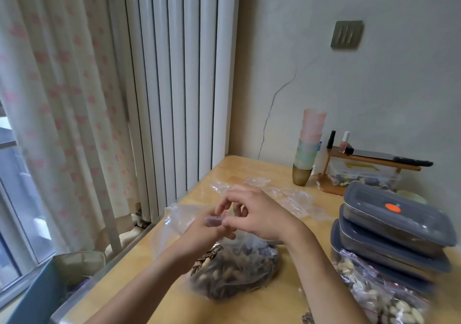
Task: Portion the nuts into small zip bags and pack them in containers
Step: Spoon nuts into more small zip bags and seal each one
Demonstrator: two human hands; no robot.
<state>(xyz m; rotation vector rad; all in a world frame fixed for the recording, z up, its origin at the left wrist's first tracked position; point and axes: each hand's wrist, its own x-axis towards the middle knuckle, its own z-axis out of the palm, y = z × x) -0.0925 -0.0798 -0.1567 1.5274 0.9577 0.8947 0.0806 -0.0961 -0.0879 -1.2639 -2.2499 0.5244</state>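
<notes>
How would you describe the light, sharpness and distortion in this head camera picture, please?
Head view: soft daylight comes from the window at left, with no hard shadows on the table; the wide lens bends the curtain and the edges; both hands, left hand and right hand, are slightly motion-blurred; the bag of nuts shows mild glare on its plastic.

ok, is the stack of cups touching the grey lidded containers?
Apart. The head view shows the stack of cups far back by the wall, bare table and a wooden rack between it and the containers.
</notes>
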